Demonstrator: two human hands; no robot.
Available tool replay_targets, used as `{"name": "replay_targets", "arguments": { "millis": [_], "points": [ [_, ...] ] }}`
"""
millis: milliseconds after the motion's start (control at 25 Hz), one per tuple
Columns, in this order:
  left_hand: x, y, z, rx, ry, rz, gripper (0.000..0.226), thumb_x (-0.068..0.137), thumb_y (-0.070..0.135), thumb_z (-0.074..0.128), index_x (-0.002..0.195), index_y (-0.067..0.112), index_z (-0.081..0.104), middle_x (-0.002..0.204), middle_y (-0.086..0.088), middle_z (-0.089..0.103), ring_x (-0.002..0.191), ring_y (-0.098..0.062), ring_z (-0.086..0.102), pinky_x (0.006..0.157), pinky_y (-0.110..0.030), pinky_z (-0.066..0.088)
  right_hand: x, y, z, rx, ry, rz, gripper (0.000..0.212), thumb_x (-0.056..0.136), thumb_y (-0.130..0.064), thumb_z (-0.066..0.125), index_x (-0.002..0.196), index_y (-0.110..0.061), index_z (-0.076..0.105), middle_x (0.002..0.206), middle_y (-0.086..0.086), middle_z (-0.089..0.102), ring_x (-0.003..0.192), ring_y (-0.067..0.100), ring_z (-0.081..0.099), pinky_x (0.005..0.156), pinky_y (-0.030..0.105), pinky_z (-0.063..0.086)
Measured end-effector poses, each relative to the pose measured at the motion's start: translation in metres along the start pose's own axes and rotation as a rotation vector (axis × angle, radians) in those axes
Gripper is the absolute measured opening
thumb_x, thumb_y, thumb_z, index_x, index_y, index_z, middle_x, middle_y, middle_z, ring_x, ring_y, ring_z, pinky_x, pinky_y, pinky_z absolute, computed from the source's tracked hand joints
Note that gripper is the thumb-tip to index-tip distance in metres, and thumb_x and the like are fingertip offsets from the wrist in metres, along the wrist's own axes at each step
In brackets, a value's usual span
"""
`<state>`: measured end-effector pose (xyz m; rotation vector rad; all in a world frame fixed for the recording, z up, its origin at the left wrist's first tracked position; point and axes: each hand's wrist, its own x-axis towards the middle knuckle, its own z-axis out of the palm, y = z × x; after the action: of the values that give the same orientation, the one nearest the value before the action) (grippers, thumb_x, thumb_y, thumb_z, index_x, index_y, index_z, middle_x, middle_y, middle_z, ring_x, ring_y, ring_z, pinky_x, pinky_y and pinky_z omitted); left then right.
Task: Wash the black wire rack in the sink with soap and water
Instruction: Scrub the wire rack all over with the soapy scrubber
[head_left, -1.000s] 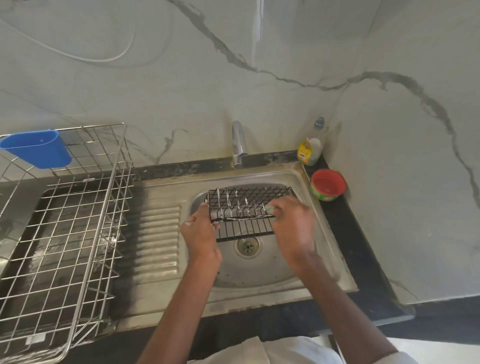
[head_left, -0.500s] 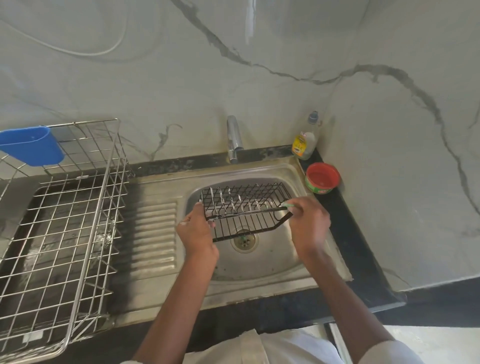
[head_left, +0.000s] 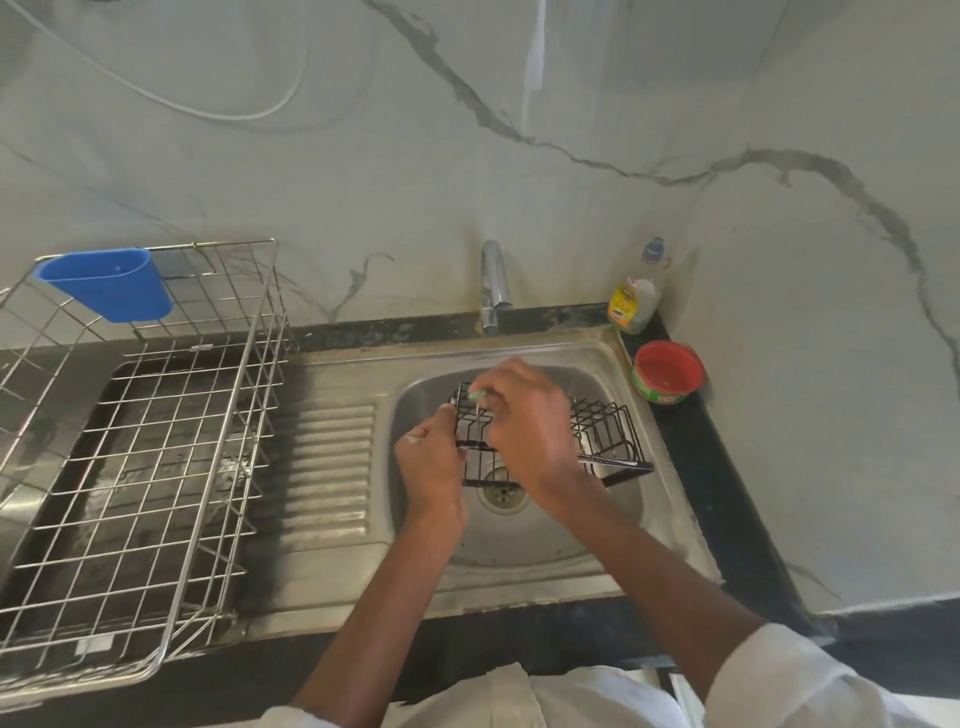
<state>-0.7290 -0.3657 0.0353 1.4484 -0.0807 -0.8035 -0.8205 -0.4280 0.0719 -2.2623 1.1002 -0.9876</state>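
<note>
Over sink (head_left: 670, 499) | left hand (head_left: 431, 467) grips black wire rack (head_left: 602, 431) | right hand (head_left: 524, 426) pinches green scrubber (head_left: 475, 396)

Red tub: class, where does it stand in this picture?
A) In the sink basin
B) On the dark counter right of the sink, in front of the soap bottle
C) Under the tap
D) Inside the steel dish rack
B: the red tub stands on the dark counter just right of the sink, nearer the camera than the soap bottle in the corner.
</note>
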Motion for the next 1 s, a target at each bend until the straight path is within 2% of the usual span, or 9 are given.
{"name": "replay_targets", "arguments": {
  "millis": [120, 280, 440, 480, 560, 680, 760, 880, 1000],
  "points": [
    [0.003, 0.003, -0.004, 0.013, 0.004, 0.025, 0.014, 0.099, 0.013, 0.065, 0.087, 0.008, 0.067, 0.079, -0.011, 0.052, 0.059, -0.018, 0.041, 0.050, -0.026, 0.038, -0.003, -0.008, 0.002, 0.062, -0.076, -0.053, 0.029, 0.084, 0.016, 0.069, 0.093, -0.010, 0.079, 0.091, -0.002, 0.073, 0.079, 0.011, 0.068, 0.070, 0.024, 0.058],
    [0.012, 0.006, -0.012, 0.004, 0.032, 0.038, 0.015, 0.102, 0.014, 0.065, 0.088, 0.008, 0.065, 0.081, -0.011, 0.052, 0.060, -0.018, 0.043, 0.051, -0.024, 0.041, -0.021, 0.004, -0.007, -0.040, -0.200, -0.146, 0.027, 0.084, 0.011, 0.072, 0.093, -0.013, 0.079, 0.093, -0.002, 0.073, 0.086, 0.016, 0.067, 0.073, 0.026, 0.055],
    [0.014, 0.004, -0.017, 0.003, -0.002, -0.029, 0.028, 0.103, 0.019, 0.069, 0.076, 0.012, 0.064, 0.070, -0.005, 0.061, 0.056, -0.010, 0.051, 0.053, -0.016, 0.050, -0.001, 0.026, -0.012, -0.152, 0.061, 0.329, 0.023, 0.091, 0.003, 0.067, 0.098, -0.016, 0.079, 0.099, -0.002, 0.073, 0.091, 0.014, 0.065, 0.066, 0.014, 0.042],
    [0.011, 0.005, -0.015, 0.010, -0.003, -0.030, 0.030, 0.102, 0.018, 0.069, 0.073, 0.013, 0.064, 0.066, -0.001, 0.061, 0.051, -0.006, 0.049, 0.050, -0.014, 0.048, 0.003, 0.017, -0.005, -0.128, 0.080, 0.361, 0.023, 0.092, 0.002, 0.067, 0.100, -0.017, 0.078, 0.100, -0.003, 0.073, 0.090, 0.011, 0.064, 0.067, 0.008, 0.039],
    [0.009, 0.005, -0.014, 0.018, 0.003, -0.022, 0.029, 0.101, 0.015, 0.069, 0.073, 0.008, 0.065, 0.063, -0.004, 0.057, 0.046, -0.007, 0.047, 0.049, -0.021, 0.045, -0.004, -0.009, 0.012, -0.049, 0.036, 0.236, 0.024, 0.092, 0.003, 0.068, 0.098, -0.018, 0.078, 0.099, -0.006, 0.072, 0.088, 0.008, 0.063, 0.069, 0.007, 0.044],
    [0.012, 0.005, -0.019, 0.010, 0.003, -0.023, 0.021, 0.100, 0.015, 0.069, 0.081, 0.005, 0.067, 0.068, -0.008, 0.055, 0.051, -0.012, 0.047, 0.052, -0.022, 0.046, -0.035, -0.014, 0.014, -0.076, -0.043, 0.029, 0.027, 0.089, 0.004, 0.069, 0.097, -0.020, 0.078, 0.098, -0.007, 0.073, 0.093, 0.014, 0.064, 0.071, 0.022, 0.052],
    [0.018, 0.003, -0.026, -0.017, 0.009, -0.047, 0.021, 0.101, 0.018, 0.071, 0.083, 0.009, 0.065, 0.074, -0.006, 0.056, 0.052, -0.011, 0.048, 0.060, -0.021, 0.051, -0.035, 0.010, -0.003, -0.165, 0.032, 0.158, 0.029, 0.087, 0.006, 0.069, 0.096, -0.020, 0.079, 0.098, -0.006, 0.074, 0.093, 0.016, 0.064, 0.067, 0.015, 0.043],
    [0.022, 0.001, -0.034, -0.039, 0.022, -0.071, 0.031, 0.100, 0.019, 0.071, 0.073, 0.016, 0.058, 0.072, -0.002, 0.049, 0.052, -0.012, 0.045, 0.077, -0.028, 0.054, -0.043, 0.029, -0.019, -0.322, 0.119, 0.487, 0.026, 0.090, 0.000, 0.068, 0.101, -0.022, 0.079, 0.103, -0.003, 0.074, 0.092, 0.018, 0.066, 0.062, 0.022, 0.039],
    [0.020, 0.000, -0.038, -0.052, 0.060, -0.085, 0.037, 0.100, 0.017, 0.070, 0.067, 0.018, 0.054, 0.065, 0.001, 0.048, 0.050, -0.014, 0.043, 0.066, -0.024, 0.049, -0.055, -0.007, 0.005, -0.233, 0.062, 0.413, 0.026, 0.094, -0.001, 0.066, 0.104, -0.021, 0.077, 0.106, -0.007, 0.073, 0.094, 0.007, 0.061, 0.068, 0.014, 0.043]
  ]
}}
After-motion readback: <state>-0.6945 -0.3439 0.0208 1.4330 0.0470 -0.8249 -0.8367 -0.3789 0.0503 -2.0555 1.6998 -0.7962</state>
